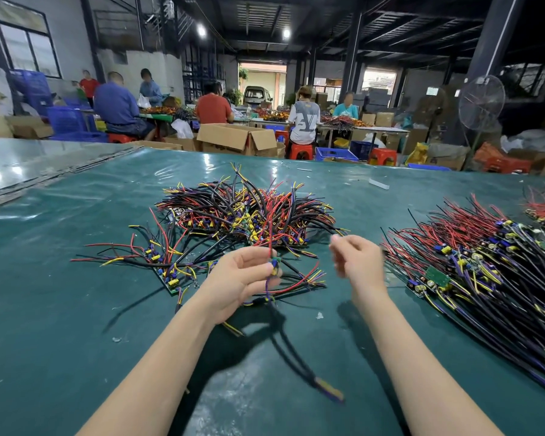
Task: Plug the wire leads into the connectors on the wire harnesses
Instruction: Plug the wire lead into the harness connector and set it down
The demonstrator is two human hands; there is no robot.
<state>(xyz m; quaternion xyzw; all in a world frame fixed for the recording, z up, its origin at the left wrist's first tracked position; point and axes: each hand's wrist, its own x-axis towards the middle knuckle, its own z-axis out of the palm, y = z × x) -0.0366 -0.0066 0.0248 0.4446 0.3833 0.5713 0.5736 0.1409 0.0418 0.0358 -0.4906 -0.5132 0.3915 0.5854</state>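
One harness [275, 269] pinched in left hand [236, 283] — right hand [356, 262] blurred, seemingly half-curled.

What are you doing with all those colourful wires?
A person is working on wire harnesses at a green table. The left hand holds one harness up off the table. The right hand is beside it, too blurred to tell if it pinches a wire. A tangled pile lies behind the hands, and a tidier pile lies to the right.
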